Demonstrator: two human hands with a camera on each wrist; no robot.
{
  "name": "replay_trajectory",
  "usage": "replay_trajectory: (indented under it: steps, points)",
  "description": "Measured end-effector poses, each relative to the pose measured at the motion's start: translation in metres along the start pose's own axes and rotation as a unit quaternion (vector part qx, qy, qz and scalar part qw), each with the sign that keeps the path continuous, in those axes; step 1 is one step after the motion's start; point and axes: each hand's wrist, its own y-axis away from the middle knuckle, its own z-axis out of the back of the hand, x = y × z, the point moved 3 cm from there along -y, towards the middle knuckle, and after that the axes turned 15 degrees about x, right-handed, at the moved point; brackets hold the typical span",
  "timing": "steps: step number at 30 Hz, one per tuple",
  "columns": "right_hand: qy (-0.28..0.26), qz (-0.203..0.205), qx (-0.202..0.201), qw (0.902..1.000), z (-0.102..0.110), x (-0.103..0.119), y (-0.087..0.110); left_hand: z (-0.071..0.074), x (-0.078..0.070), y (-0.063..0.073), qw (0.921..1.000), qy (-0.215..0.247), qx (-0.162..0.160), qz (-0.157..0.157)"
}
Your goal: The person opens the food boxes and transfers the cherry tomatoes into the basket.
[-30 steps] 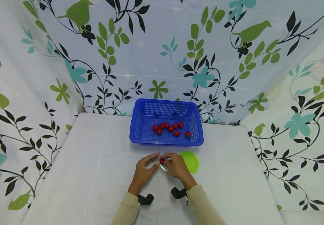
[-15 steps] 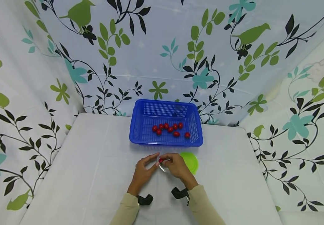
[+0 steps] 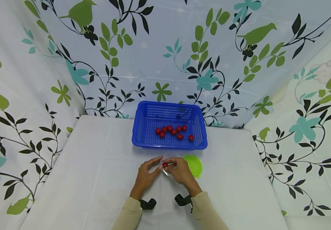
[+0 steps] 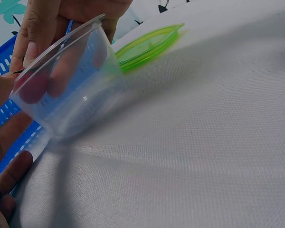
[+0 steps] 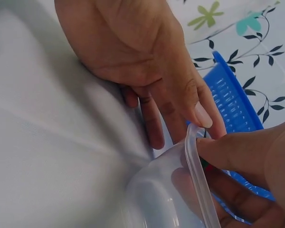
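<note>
A clear plastic cup (image 4: pixel 88 102) stands tilted between the hands, its rim toward the left. My left hand (image 3: pixel 146 177) holds it at the rim, thumb over the edge. A red cherry tomato (image 4: pixel 33 88) shows through the cup's wall, just inside the rim. My right hand (image 3: pixel 180 171) reaches over the cup and pinches the tomato at its green stem (image 5: pixel 205 133); the right thumb (image 5: pixel 202 116) lies right at the rim. In the head view the fingers partly hide the cup and the tomato.
A blue basket (image 3: pixel 169 147) with several cherry tomatoes (image 3: pixel 180 137) stands behind the hands. A bright green lid (image 3: pixel 194 166) lies just right of the right hand. White cloth (image 3: pixel 96 191) covers the table; patterned curtains (image 3: pixel 159 48) surround it.
The right fingers and the tomato have shifted slightly at the cup's rim. The left hand, basket and lid stay almost where they were.
</note>
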Motion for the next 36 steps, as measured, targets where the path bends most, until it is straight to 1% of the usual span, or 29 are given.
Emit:
replay_trajectory:
  steps: [8, 14, 23, 29, 36]
  points:
    - [0.041, 0.012, -0.033, 0.9985, 0.0, 0.004, 0.007, 0.0, -0.001, 0.0, 1.0, 0.004, -0.001, 0.005]
    - [0.065, 0.025, -0.066, 0.9954, 0.002, 0.005, 0.01, -0.001, 0.0, -0.001, 1.0, 0.001, -0.003, 0.0]
    - [0.044, 0.029, -0.094, 0.9942, 0.012, 0.009, 0.016, -0.001, 0.001, -0.002, 0.9999, -0.004, -0.001, -0.012]
    - [0.027, 0.025, -0.099, 0.9944, 0.016, 0.01, 0.016, -0.001, 0.002, -0.002, 1.0, -0.003, 0.001, -0.008]
    - [0.019, 0.039, -0.1, 0.994, 0.02, 0.013, 0.014, 0.0, 0.002, -0.002, 0.9999, -0.006, 0.004, -0.011]
